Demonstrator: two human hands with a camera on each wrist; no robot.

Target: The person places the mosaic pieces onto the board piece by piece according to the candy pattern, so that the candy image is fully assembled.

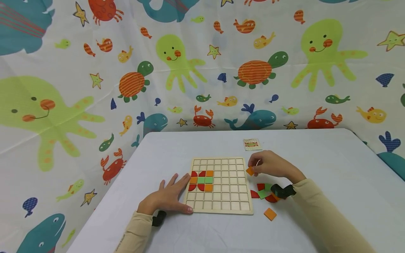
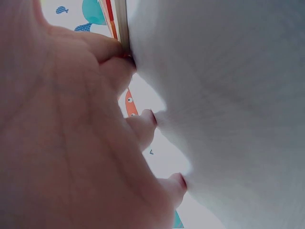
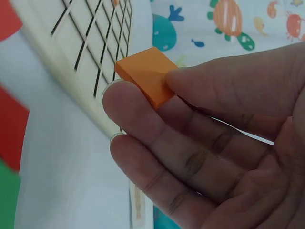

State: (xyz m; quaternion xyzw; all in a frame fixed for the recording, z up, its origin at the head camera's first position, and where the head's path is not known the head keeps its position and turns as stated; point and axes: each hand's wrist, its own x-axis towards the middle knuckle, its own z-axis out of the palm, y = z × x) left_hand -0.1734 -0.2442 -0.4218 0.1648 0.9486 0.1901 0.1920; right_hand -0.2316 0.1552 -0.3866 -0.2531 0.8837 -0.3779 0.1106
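My right hand pinches an orange square tile between thumb and fingers, just off the right edge of a wooden grid board. Spread out flat, my left hand touches the board's left side, its fingertips at the edge and its thumb by the near left corner. On the left part of the grid lies a block of tiles: red quarter-round pieces, orange squares and green squares. In the left wrist view, the fingers rest against the white tabletop.
Right of the board, under the right wrist, lies a loose pile of red, green and orange pieces. A single orange tile sits nearer the front. Behind the board is a small pattern card. A printed curtain hangs behind the white table.
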